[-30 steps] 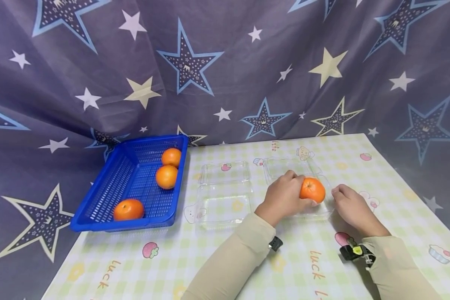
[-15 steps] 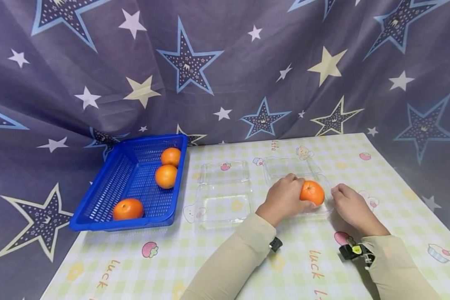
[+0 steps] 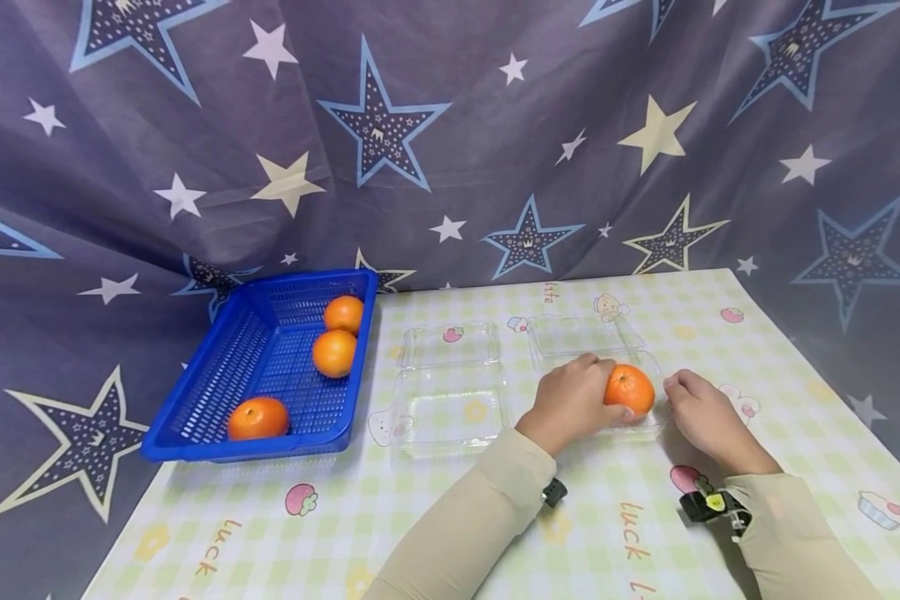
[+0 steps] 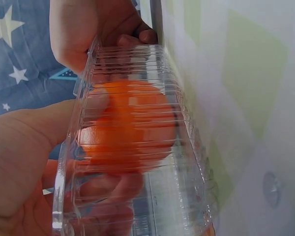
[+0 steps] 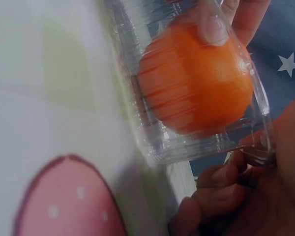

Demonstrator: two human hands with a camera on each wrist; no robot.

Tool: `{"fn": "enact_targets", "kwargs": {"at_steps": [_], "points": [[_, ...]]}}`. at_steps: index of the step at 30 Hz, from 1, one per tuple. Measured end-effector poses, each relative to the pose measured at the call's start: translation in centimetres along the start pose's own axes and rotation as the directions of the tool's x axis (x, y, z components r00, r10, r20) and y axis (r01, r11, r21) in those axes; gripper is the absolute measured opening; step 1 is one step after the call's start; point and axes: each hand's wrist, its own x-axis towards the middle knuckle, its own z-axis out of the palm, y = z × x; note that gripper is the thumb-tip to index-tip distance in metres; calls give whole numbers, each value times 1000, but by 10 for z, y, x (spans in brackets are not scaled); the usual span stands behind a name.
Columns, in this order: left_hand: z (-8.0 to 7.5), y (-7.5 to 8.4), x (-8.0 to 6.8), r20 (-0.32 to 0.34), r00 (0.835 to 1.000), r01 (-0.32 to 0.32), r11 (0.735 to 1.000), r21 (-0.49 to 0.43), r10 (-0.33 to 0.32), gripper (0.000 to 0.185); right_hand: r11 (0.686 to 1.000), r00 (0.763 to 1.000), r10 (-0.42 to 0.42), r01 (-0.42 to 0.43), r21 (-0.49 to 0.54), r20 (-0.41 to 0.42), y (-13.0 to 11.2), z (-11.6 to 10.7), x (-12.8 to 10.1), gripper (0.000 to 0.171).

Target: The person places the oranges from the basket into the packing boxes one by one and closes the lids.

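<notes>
My left hand (image 3: pixel 570 400) grips an orange (image 3: pixel 629 389) and holds it down inside the tray of an open clear plastic box (image 3: pixel 570 335) on the checked tablecloth. In the left wrist view the orange (image 4: pixel 128 123) shows through the ribbed box wall (image 4: pixel 187 147), with my thumb beside it. My right hand (image 3: pixel 701 412) is at the box's right edge, fingers curled on the rim. The right wrist view shows the orange (image 5: pixel 196 83) against the clear wall (image 5: pixel 152 142), a left fingertip on top of it and my right fingers by the rim.
A second open clear box (image 3: pixel 450 379) lies empty left of the hands. A blue basket (image 3: pixel 217 392) with three oranges (image 3: pixel 333 352) sits at the table's left edge. A star-print curtain (image 3: pixel 450 125) hangs close behind the table.
My left hand has lowered the orange a little deeper into the box tray. The right hand has stayed at the rim.
</notes>
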Motion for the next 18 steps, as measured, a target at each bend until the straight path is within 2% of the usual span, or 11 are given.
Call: {"fn": "enact_targets", "kwargs": {"at_steps": [18], "points": [[0,0,0,-9,1000,-1,1000,16,1,50,1000,1000,-11,11,-9,-14,0,0,1,39]]}}
